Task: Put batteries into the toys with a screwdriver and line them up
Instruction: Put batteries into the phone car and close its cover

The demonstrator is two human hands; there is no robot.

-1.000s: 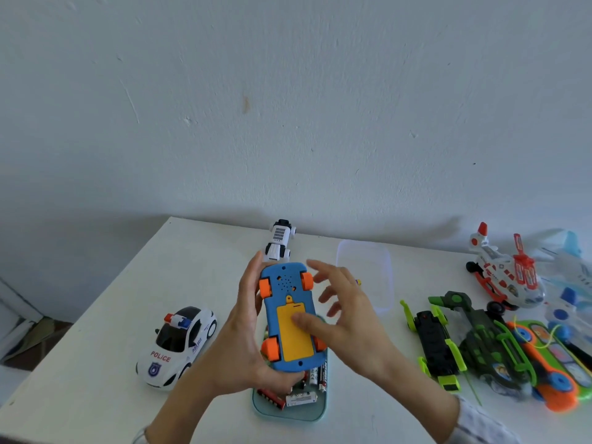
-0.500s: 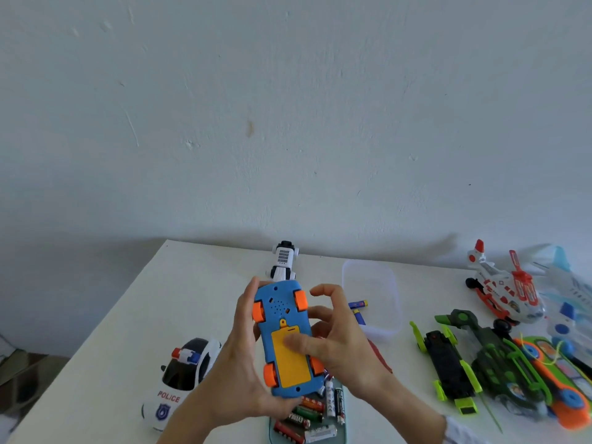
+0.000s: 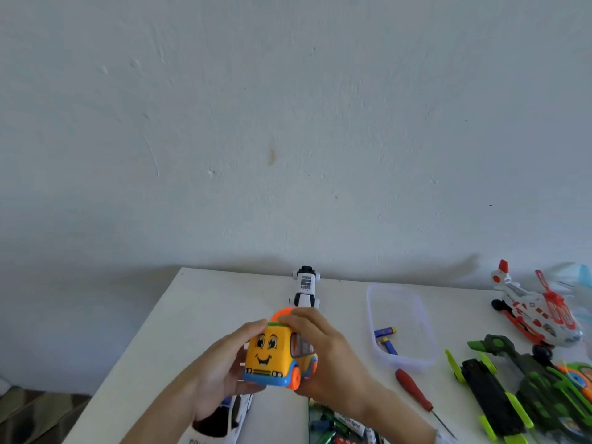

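Note:
Both of my hands hold a yellow toy bus [image 3: 276,355] with a smiling face, blue bumper and orange wheels, upright above the table with its face toward me. My left hand [image 3: 221,370] cups its left side, thumb on the roof. My right hand [image 3: 326,357] wraps its right side with fingers over the roof. A red-handled screwdriver [image 3: 416,395] lies on the table to the right. Loose batteries [image 3: 339,426] lie in a tray under my right forearm. Two blue batteries [image 3: 386,338] lie in a clear container [image 3: 419,318].
A white police car [image 3: 224,424] sits partly hidden under my left hand. A white and black toy [image 3: 306,288] stands at the table's back edge. At the right are a red and white helicopter [image 3: 531,309], a green and black car [image 3: 490,398] and other toys.
The bus was held underside up, with my right fingers on its yellow battery cover. It is now turned upright with its face toward me, and the view has tilted upward.

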